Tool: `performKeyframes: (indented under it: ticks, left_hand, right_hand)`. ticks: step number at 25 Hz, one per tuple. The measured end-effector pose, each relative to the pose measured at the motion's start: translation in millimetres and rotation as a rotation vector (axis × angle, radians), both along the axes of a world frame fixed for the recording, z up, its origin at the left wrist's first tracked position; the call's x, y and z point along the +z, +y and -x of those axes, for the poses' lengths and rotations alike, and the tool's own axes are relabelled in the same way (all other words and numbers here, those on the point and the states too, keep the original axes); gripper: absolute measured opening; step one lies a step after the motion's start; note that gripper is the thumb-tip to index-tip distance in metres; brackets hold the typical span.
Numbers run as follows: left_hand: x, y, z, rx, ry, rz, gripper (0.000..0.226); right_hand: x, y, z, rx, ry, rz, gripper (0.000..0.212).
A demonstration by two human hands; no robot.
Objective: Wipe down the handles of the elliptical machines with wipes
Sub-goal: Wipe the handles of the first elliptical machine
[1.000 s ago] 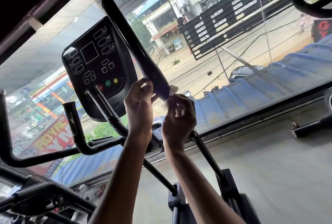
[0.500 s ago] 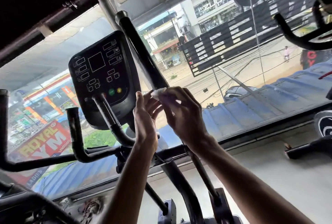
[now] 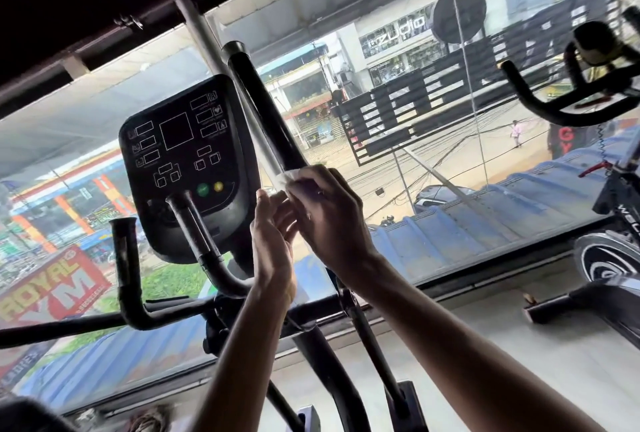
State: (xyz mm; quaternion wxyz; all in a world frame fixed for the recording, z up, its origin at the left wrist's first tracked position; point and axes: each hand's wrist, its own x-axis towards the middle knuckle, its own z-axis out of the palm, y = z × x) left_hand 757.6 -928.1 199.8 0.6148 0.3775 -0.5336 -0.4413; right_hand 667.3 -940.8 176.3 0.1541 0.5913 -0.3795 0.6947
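The right hand [image 3: 325,220] is curled around the tall black moving handle [image 3: 266,120] of the elliptical machine, with a white wipe [image 3: 289,179] pressed between its fingers and the bar, a crumpled edge of the wipe showing at the top of the fist. The left hand [image 3: 273,241] stands just beside it on the near side, fingers straight and close together, their tips touching the right hand's knuckles and the wipe's lower edge; whether it actually pinches the wipe cannot be told, as the right hand covers that spot. Above the grip the handle rises bare to its capped end near a pale window post. Left of the grip sits the dark console [image 3: 183,161] with outlined buttons and a green and a yellow dot, and below it two short fixed handlebars [image 3: 126,269] curve up from the crossbar, well clear of both hands. Below the grip the handle runs down behind the forearms toward the machine's frame. Right of the grip and well apart, the handlebars of an exercise bike [image 3: 568,99] stand against the window glass, with its flywheel lower down. Beyond the glass lie a blue corrugated roof [image 3: 467,224], a street and shopfronts.
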Motion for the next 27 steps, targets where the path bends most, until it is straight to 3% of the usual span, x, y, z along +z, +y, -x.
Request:
performKeyframes:
  ticks: [7,15,20,24,27]
  left_hand:
    - [-2,1,-5,-0.028,0.038,0.001,0.045]
    - [-2,-1,-3,-0.026,0.049,-0.010,0.040]
    - [-5,-1,-3,-0.006,-0.004,0.015,0.035]
    - [-7,-1,1,0.046,-0.047,0.052,0.032]
    - [-10,-1,4,0.082,-0.084,0.088,0.036]
  right_hand:
    - [-53,8,-8,0.004,-0.137,0.085,0.024]
    - [-76,-3,-36,0.055,-0.411,0.062,0.011]
    - [-92,-20,-50,0.364,-1.083,-0.301,0.010]
    - [-85,-15,-59,0.455,-1.262,-0.283,0.006]
    - [-90,-26,-58,0.497,-1.399,-0.445,0.006]
